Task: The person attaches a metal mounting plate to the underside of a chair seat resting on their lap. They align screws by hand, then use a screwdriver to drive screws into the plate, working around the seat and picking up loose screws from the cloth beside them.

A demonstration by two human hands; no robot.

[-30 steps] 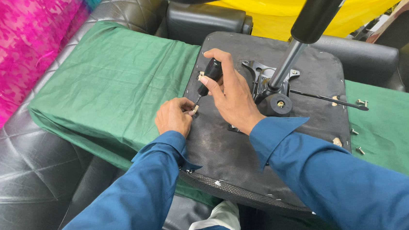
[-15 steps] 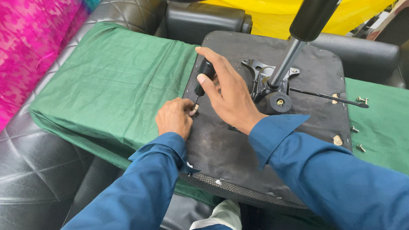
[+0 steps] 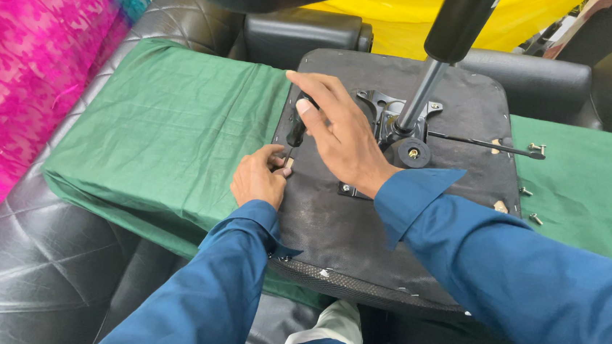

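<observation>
An upside-down black chair seat [image 3: 360, 227] lies on a green cloth [image 3: 171, 132], its metal mechanism plate and gas cylinder [image 3: 430, 80] pointing up. My right hand [image 3: 338, 134] wraps around the black handle of a screwdriver [image 3: 296, 126], tip down at the seat's left edge. My left hand [image 3: 258, 177] pinches a small fastener at that tip, fingers touching the seat edge.
A thin metal lever [image 3: 483, 144] sticks out right of the mechanism. Several loose screws [image 3: 537, 148] lie on the cloth at the right. Black leather sofa cushions [image 3: 29, 274] surround the cloth; pink patterned fabric [image 3: 16, 62] lies at the left.
My right hand has shifted its hold on the screwdriver handle, fingers spreading over the top. My left hand stays at the tip.
</observation>
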